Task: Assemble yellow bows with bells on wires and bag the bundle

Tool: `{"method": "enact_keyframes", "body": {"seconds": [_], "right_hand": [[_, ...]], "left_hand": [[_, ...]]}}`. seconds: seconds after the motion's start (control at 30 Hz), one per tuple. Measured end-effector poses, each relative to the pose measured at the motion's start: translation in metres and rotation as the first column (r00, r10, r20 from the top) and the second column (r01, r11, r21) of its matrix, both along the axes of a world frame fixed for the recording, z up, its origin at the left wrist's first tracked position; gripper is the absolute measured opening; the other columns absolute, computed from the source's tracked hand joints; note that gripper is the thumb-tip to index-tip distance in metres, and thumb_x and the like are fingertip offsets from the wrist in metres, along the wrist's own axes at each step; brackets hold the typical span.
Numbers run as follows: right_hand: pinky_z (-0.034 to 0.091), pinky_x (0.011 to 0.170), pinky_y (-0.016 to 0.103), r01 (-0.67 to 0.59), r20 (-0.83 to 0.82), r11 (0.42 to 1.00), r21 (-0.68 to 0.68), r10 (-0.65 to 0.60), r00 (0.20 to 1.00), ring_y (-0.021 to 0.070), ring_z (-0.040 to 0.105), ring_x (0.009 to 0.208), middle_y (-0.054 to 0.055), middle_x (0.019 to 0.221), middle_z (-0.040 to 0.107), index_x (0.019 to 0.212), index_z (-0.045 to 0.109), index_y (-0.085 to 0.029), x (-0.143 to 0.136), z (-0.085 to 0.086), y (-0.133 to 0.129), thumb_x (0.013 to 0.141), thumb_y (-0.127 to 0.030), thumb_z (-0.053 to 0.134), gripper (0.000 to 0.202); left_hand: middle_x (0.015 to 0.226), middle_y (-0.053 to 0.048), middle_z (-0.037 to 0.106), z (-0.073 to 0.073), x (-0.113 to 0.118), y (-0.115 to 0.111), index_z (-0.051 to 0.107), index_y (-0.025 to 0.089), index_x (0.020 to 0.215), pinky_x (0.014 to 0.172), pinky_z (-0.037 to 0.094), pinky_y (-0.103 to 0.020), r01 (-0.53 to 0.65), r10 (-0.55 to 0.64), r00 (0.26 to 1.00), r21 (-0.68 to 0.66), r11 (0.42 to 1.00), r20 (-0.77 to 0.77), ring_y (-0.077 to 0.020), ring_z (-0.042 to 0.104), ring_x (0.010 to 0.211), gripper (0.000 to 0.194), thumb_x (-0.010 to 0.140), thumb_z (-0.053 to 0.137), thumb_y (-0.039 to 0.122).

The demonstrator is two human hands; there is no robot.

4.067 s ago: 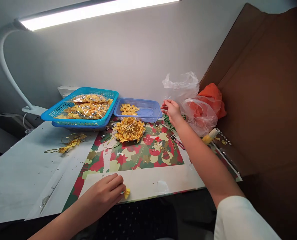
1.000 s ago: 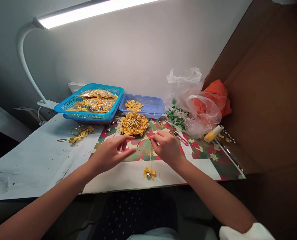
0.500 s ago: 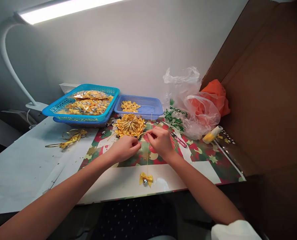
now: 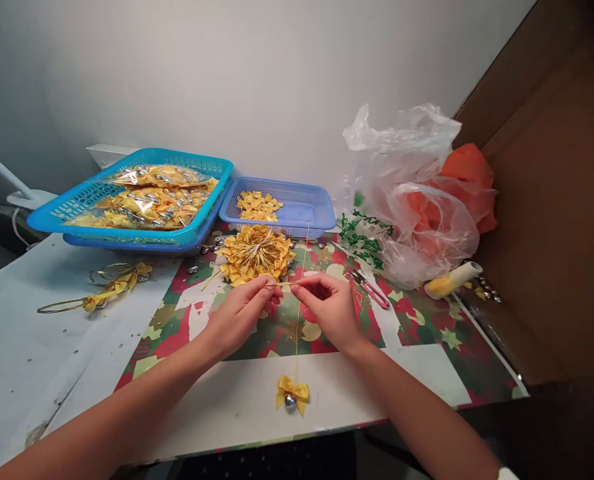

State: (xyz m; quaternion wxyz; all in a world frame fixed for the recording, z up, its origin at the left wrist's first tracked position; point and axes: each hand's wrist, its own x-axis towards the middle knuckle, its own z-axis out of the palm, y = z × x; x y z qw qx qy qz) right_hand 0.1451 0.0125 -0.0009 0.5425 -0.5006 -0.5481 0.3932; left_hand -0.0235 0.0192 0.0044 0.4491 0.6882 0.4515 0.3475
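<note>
"What stands at the far left of the frame?"

"A white stem (image 4: 4,167), and below it, on the desk (image 4: 11,360), a looped gold ornament (image 4: 119,287). The turquoise basket (image 4: 127,235) at upper left holds clear packets (image 4: 151,197) of yellow bows and silver bells."

"And toward the middle?"

"The left hand (image 4: 244,310) comes in from the lower left, its fingertips pinching one end of a gold cord (image 4: 283,285) at frame centre. Just beyond it lies a gold-and-yellow bundle (image 4: 257,253); behind that, a blue tray (image 4: 324,213) has small yellow bows (image 4: 259,205) in its left part."

"Where is the bow with the bell (image 4: 293,393)?"

"At lower centre, flat on the desk, touched by neither hand. A thin thread (image 4: 297,340) runs up from it, passing between the hands."

"And the right hand (image 4: 329,307)?"

"Right of centre, thumb and finger pinching the cord's other end. Near it lie pink-handled snips (image 4: 371,290)."

"Farther right?"

"A clear plastic bag (image 4: 401,147), an orange bag (image 4: 469,187), a yellow-and-white roll (image 4: 454,280), then brown cardboard (image 4: 551,200) along the right edge."
</note>
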Motion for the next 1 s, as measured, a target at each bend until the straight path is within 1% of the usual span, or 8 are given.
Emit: {"method": "enact_keyframes", "body": {"seconds": [0.1, 0.2, 0.3, 0.4, 0.57, 0.73, 0.87, 1.0], "right_hand": [[0.044, 0.049, 0.024, -0.007, 0.074, 0.999, 0.047, 0.004, 0.997, 0.0115, 0.056, 0.052, 0.001, 0.063, 0.067, 0.072, 0.073, -0.019, -0.001, -0.005, -0.002, 0.075, -0.024, 0.070, 0.007], [0.044, 0.052, 0.026, 0.042, 0.245, 0.981, 0.190, -0.089, 0.966, 0.0123, 0.056, 0.054, 0.001, 0.062, 0.067, 0.070, 0.073, -0.019, 0.002, -0.006, -0.001, 0.077, -0.019, 0.067, 0.009], [0.044, 0.052, 0.026, 0.063, 0.362, 0.949, 0.309, -0.179, 0.915, 0.0122, 0.054, 0.054, 0.001, 0.062, 0.066, 0.070, 0.072, -0.019, 0.006, -0.004, 0.001, 0.078, -0.014, 0.064, 0.012], [0.044, 0.051, 0.026, 0.053, 0.405, 0.937, 0.347, -0.200, 0.892, 0.0117, 0.053, 0.053, 0.001, 0.062, 0.066, 0.070, 0.070, -0.019, 0.008, -0.003, 0.002, 0.078, -0.013, 0.062, 0.013], [0.046, 0.050, 0.025, 0.034, 0.287, 0.987, 0.158, -0.079, 0.955, 0.0112, 0.054, 0.051, 0.000, 0.062, 0.065, 0.070, 0.068, -0.019, 0.001, -0.006, -0.004, 0.076, -0.018, 0.066, 0.006], [0.056, 0.055, 0.026, -0.095, -0.065, 0.991, -0.089, 0.089, 0.994, 0.0132, 0.065, 0.059, 0.000, 0.067, 0.069, 0.074, 0.067, -0.020, -0.010, -0.007, -0.017, 0.074, -0.025, 0.070, 0.006], [0.061, 0.060, 0.029, -0.160, -0.235, 0.980, -0.122, 0.128, 0.964, 0.0158, 0.070, 0.064, 0.001, 0.070, 0.071, 0.075, 0.067, -0.020, -0.015, -0.008, -0.022, 0.073, -0.028, 0.072, 0.009], [0.061, 0.058, 0.028, -0.129, -0.249, 0.985, -0.114, 0.097, 0.964, 0.0159, 0.070, 0.063, 0.001, 0.070, 0.072, 0.075, 0.067, -0.020, -0.018, -0.010, -0.023, 0.071, -0.028, 0.073, 0.010]], "left_hand": [[0.084, -0.004, 0.061, -0.001, -0.003, -0.002, 0.056, 0.020, 0.088, 0.068, 0.045, -0.030, -0.018, 0.074, 0.978, 0.276, 0.961, -0.193, -0.0192, 0.056, 0.078, 0.019, 0.091, 0.047, 0.036], [0.088, -0.007, 0.063, 0.000, -0.009, -0.001, 0.058, 0.020, 0.085, 0.076, 0.043, -0.036, -0.011, 0.254, 0.908, 0.586, 0.810, -0.334, -0.0228, 0.055, 0.084, 0.014, 0.089, 0.053, 0.033], [0.074, -0.006, 0.062, 0.002, -0.013, -0.001, 0.058, 0.021, 0.071, 0.066, 0.039, -0.034, 0.069, 0.348, 0.817, 0.678, 0.732, -0.460, -0.0219, 0.051, 0.070, 0.028, 0.092, 0.046, 0.034], [0.064, -0.004, 0.059, 0.001, -0.014, -0.002, 0.057, 0.021, 0.068, 0.057, 0.033, -0.031, 0.089, 0.315, 0.777, 0.590, 0.802, -0.546, -0.0200, 0.052, 0.062, 0.037, 0.095, 0.035, 0.032], [0.078, -0.003, 0.068, -0.003, -0.013, -0.004, 0.066, 0.021, 0.090, 0.063, 0.044, -0.028, -0.074, 0.145, 0.947, 0.244, 0.967, -0.286, -0.0203, 0.062, 0.073, 0.038, 0.097, 0.033, 0.039], [0.069, 0.000, 0.060, -0.009, -0.007, -0.006, 0.069, 0.020, 0.101, 0.059, 0.044, -0.027, -0.175, 0.175, 0.984, -0.009, 0.984, -0.014, -0.0184, 0.057, 0.068, 0.038, 0.093, 0.043, 0.046], [0.062, 0.002, 0.056, -0.016, -0.001, -0.010, 0.068, 0.020, 0.108, 0.051, 0.039, -0.025, -0.198, 0.214, 0.971, -0.138, 0.970, 0.109, -0.0165, 0.054, 0.061, 0.038, 0.090, 0.051, 0.049], [0.066, 0.001, 0.059, -0.017, 0.004, -0.013, 0.068, 0.021, 0.106, 0.047, 0.039, -0.024, -0.230, 0.247, 0.959, -0.127, 0.965, 0.138, -0.0152, 0.054, 0.058, 0.034, 0.088, 0.055, 0.046]]}}
